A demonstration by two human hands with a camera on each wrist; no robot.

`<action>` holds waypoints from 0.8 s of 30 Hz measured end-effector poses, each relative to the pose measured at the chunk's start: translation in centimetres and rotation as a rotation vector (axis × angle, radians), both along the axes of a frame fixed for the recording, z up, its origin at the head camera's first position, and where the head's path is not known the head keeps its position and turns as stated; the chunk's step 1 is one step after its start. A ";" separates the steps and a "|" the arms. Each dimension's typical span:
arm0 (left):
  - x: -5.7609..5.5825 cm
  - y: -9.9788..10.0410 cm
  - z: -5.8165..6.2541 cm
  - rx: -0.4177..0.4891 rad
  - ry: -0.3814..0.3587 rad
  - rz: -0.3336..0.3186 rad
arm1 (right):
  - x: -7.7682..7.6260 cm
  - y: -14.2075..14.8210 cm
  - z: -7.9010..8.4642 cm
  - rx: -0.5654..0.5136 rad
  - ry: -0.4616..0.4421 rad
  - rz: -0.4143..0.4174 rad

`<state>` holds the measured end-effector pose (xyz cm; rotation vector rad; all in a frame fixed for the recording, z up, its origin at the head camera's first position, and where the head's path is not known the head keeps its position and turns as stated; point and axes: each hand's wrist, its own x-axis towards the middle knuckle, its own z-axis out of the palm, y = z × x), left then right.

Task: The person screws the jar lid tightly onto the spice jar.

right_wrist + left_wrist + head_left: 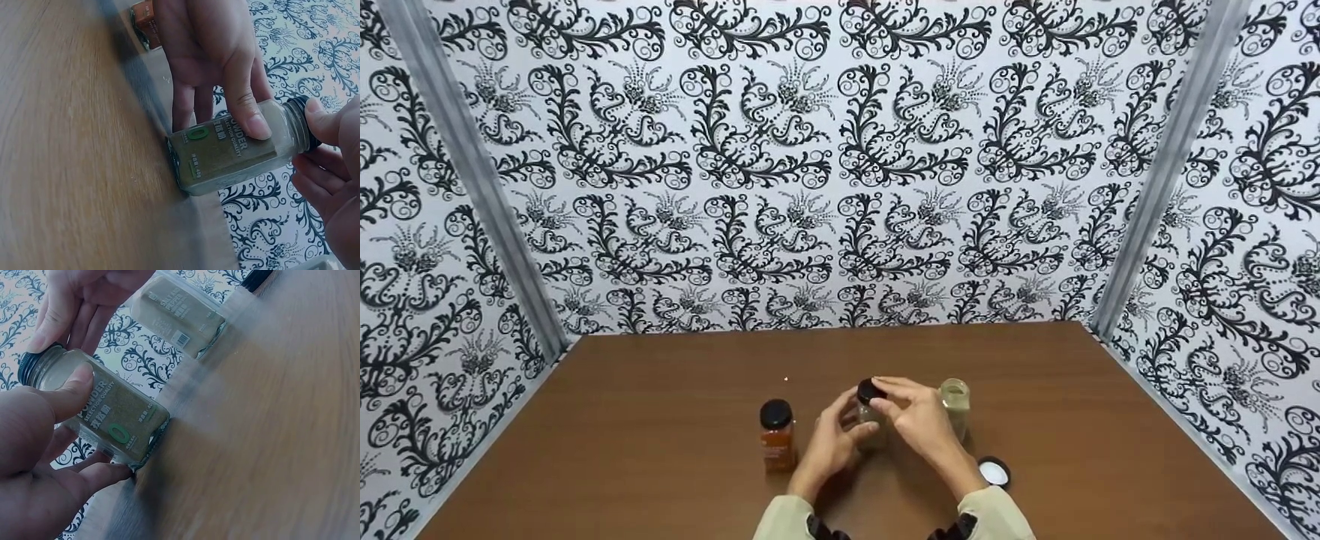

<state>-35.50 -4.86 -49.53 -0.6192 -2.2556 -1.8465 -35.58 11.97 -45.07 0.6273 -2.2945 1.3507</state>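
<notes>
A clear glass spice jar (121, 410) of greenish-brown powder stands on the table in front of me, its label reading "POWDER". My left hand (834, 441) grips the jar's body, thumb across the label and fingers behind. At the top, my right hand (913, 414) pinches the black lid (870, 391) between thumb and fingers; the lid sits on the jar's neck. Just right of that hand stands a second jar (956, 405), lidless, with pale green powder inside. A loose black lid (994, 472) with a white inner face lies beside the right forearm.
To the left of my hands, a jar of orange-red powder (778, 446) stands with its black lid on. The brown wooden table (675, 405) is bounded at the back and sides by walls (780, 150) patterned in black and white scrolls.
</notes>
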 end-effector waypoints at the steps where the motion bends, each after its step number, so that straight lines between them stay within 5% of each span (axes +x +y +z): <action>1: 0.0 0.0 0.0 0.005 -0.003 -0.002 | 0.0 0.0 0.0 0.002 -0.001 -0.002; 14: 0.1 0.1 0.1 0.017 0.006 -0.006 | 0.0 -0.1 0.0 0.028 0.049 -0.036; 24: 0.2 0.1 0.0 0.039 -0.008 -0.022 | 0.2 -0.1 0.1 -0.035 -0.018 0.005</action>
